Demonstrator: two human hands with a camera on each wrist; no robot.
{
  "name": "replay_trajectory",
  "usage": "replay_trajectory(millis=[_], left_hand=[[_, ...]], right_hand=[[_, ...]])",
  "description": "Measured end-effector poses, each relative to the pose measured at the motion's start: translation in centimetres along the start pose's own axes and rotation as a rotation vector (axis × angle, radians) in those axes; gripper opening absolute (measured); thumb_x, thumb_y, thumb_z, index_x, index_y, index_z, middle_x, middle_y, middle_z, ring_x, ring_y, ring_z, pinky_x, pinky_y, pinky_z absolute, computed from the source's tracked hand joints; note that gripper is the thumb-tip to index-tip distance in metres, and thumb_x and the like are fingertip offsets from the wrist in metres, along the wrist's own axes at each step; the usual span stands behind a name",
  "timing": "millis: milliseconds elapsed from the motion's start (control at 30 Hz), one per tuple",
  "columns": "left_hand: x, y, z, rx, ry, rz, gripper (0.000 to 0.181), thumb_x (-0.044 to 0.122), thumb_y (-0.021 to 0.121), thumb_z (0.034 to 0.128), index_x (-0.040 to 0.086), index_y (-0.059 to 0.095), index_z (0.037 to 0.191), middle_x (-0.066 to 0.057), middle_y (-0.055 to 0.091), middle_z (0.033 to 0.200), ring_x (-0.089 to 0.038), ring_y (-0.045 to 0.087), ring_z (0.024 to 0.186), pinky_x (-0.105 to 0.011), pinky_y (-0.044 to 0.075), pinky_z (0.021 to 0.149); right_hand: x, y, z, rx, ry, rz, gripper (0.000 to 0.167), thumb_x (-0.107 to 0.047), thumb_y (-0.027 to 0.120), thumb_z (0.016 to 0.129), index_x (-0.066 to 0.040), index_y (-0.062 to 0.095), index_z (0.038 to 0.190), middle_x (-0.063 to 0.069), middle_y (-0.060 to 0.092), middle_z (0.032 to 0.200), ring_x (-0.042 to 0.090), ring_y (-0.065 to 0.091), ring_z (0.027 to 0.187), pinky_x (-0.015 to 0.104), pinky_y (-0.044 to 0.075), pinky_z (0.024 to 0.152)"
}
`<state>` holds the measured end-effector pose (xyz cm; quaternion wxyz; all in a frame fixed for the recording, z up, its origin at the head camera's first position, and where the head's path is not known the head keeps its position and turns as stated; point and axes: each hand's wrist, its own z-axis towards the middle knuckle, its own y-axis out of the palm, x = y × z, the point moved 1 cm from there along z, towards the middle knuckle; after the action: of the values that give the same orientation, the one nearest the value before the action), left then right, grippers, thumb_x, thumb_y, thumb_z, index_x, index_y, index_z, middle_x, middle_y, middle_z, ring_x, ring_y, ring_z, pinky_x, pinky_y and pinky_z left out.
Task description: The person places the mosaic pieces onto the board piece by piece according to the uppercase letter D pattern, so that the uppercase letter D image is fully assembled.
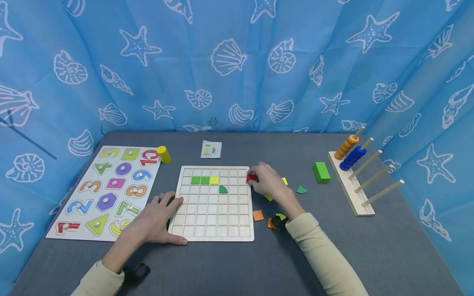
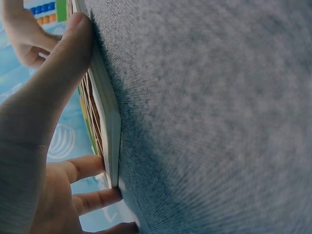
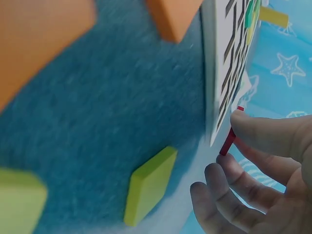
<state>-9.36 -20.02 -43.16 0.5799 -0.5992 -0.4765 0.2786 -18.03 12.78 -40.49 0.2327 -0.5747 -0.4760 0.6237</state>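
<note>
Pinches a red tile (image 1: pixel 250 178) between thumb and fingertip of the right hand (image 1: pixel 268 179), with the other fingers loosely bent, at the grid board's (image 1: pixel 212 210) right edge near its far corner; likely so lightly as to leave the piece easy to turn. Spans the board's near-left corner with the left hand (image 1: pixel 155 218), spread wide and grasping nothing, with thumb against the near edge and fingers along the left, probably to prevent sliding. Has orange tiles (image 1: pixel 258 215) just right of the board, presumably within easy reach, and a picture card (image 1: pixel 211 149) beyond its far edge, perhaps for reference.
</note>
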Motion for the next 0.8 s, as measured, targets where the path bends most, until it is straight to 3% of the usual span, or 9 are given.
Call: replay_trajectory(millis=[133,367,600,800], left_hand=[[0.0,0.0,0.0,-0.002,-0.001,-0.003,0.119,0.085,0.075,0.0621,0.009,0.048,0.150,-0.025,0.045,0.151,-0.056,0.046,0.134,-0.068,0.046,0.102],[-0.1,0.0,0.0,0.002,0.001,-0.005,0.119,0.084,0.076,0.0624,0.009,0.048,0.150,-0.025,0.045,0.151,-0.056,0.046,0.134,-0.069,0.046,0.101],[0.0,0.1,0.1,0.011,-0.001,0.007,0.119,0.085,0.076,0.0612,0.009,0.049,0.148,-0.024,0.046,0.150,-0.056,0.047,0.133,-0.068,0.047,0.100],[0.0,0.1,0.1,0.011,-0.006,0.012,0.119,0.085,0.076,0.0605,0.009,0.050,0.148,-0.023,0.046,0.150,-0.055,0.048,0.132,-0.068,0.048,0.100]], right_hand=[[-0.8,0.3,0.0,0.003,-0.026,-0.022,0.021,-0.009,0.071,0.095,-0.002,0.075,0.114,0.017,0.066,0.115,0.027,0.061,0.098,0.042,0.055,0.084],[-2.4,0.8,0.0,0.001,-0.044,-0.039,0.021,-0.008,0.071,0.094,-0.004,0.075,0.114,0.014,0.066,0.109,0.022,0.055,0.085,0.032,0.049,0.069],[-3.6,1.6,0.0,-0.003,-0.076,-0.025,0.024,-0.006,0.073,0.093,-0.002,0.074,0.116,0.014,0.067,0.110,0.023,0.061,0.090,0.036,0.054,0.077],[-4.3,2.2,0.0,-0.028,-0.106,-0.021,0.023,-0.008,0.075,0.092,-0.003,0.076,0.114,0.014,0.069,0.106,0.022,0.062,0.088,0.036,0.055,0.077]])
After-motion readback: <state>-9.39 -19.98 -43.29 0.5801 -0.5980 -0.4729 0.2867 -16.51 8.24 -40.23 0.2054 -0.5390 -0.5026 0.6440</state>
